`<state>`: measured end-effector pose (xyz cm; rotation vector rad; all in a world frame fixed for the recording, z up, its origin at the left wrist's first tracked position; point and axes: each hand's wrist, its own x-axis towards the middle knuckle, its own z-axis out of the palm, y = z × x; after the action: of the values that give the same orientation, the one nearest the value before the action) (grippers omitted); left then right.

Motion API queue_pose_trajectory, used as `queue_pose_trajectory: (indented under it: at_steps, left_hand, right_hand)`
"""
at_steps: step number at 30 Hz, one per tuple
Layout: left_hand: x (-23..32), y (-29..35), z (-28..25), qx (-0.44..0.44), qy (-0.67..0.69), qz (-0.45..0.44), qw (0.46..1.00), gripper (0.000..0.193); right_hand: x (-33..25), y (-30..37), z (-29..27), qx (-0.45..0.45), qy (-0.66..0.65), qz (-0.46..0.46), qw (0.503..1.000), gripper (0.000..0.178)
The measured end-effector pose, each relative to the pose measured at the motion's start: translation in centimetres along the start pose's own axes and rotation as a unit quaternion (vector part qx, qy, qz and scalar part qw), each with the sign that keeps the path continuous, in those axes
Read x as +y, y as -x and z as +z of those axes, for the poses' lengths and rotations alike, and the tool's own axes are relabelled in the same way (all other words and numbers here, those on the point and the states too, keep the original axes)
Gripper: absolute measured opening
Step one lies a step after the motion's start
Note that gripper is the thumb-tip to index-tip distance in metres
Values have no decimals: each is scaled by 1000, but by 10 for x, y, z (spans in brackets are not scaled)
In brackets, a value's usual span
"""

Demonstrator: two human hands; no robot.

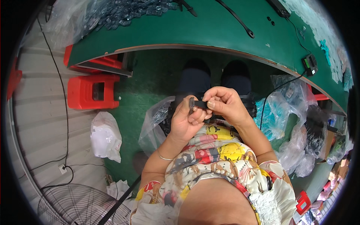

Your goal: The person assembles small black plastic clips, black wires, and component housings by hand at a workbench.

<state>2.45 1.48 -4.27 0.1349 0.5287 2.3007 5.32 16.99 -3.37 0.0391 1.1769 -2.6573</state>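
Observation:
Over my lap, both hands hold a short black strap [201, 104]. My left hand [184, 120] is closed around its left end, where a small dark see-through piece [191, 104] stands between thumb and fingers. My right hand [227, 106] pinches the strap's other end between thumb and forefinger. The fingers cover part of the strap, and I cannot make out how it joins the see-through piece.
Ahead is a curved green table [161, 32] bearing a pile of dark clear parts [127, 13], a long black strap [238, 20] and a small black device [309, 64] with a cable. A red stool [92, 92], plastic bags [106, 137] and a fan [80, 204] stand around me.

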Motion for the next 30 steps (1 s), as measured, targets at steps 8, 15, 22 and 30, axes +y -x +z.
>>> queue_pose_trajectory:
  at_steps: [8,15,22,30]
  left_hand:
    - [-5,-2,0,-19,3,4,1000,30]
    - [-5,-4,-3,-11,-13,14,1000,30]
    - [-7,-3,-4,-6,-19,25,999,30]
    - [-4,1,0,38,-99,30,994,27]
  right_hand:
    - [0,-1,2,5,-2,6,1000,13]
    - [2,0,-6,16,62,1,998,12]
    - [-3,-1,2,19,74,-9,997,11]
    - [-7,2,2,16,93,-3,995,8]
